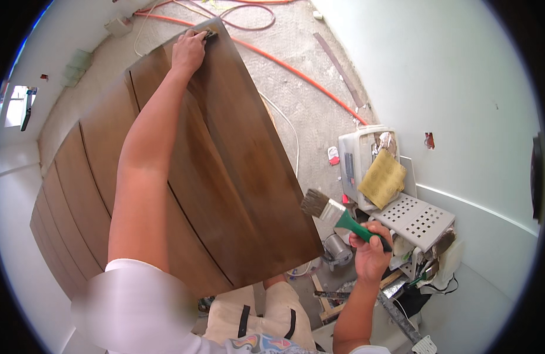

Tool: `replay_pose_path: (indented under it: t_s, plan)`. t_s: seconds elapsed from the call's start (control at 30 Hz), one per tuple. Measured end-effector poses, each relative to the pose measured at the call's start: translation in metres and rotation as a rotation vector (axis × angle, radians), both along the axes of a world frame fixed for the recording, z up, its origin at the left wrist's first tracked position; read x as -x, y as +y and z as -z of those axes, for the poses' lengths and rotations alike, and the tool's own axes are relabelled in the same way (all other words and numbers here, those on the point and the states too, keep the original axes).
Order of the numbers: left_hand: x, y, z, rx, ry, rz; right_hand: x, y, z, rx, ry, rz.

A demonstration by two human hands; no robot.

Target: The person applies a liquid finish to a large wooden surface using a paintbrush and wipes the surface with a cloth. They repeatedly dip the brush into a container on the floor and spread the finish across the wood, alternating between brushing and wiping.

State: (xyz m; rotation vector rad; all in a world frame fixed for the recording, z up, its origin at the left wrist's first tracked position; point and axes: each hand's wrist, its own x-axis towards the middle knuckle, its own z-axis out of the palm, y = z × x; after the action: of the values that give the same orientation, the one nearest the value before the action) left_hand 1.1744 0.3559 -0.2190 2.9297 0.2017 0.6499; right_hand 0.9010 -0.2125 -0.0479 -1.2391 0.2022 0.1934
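Observation:
A large brown wooden panel (249, 159) with dark grooves lies in front of me; the end strip nearest my right side is darker and streaked. My left hand (188, 53) is stretched out to the panel's far end. Its fingers are closed on a small dark rag (210, 35), which they press against the surface near the far corner. To the right of the panel, my right hand (374, 248) grips the green handle of a paintbrush (337, 213). The brush's dark bristles point up and left, close to the panel's right edge.
An orange hose (296, 69) runs over the rough floor. A clear plastic bin (350, 153) with a yellow sponge-like piece (383, 179) stands by the right wall. Near it are a perforated light board (417, 221), a metal can (337, 251) and a heap of tools.

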Motion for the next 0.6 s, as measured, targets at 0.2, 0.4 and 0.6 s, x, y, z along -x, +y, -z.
replay_pose_path:
  t_s: [0.2,0.4,0.6]
  plan:
    - [0.158,-0.160,-0.016,0.192,0.070,0.180,-0.004,0.009,0.003,-0.042,0.000,0.010]
    - [0.372,-0.302,-0.056,0.432,0.347,0.506,-0.009,0.012,0.005,-0.065,0.036,-0.087]
    - [0.464,-0.359,-0.119,0.933,0.466,0.294,-0.114,0.111,0.046,0.073,0.119,-0.388]
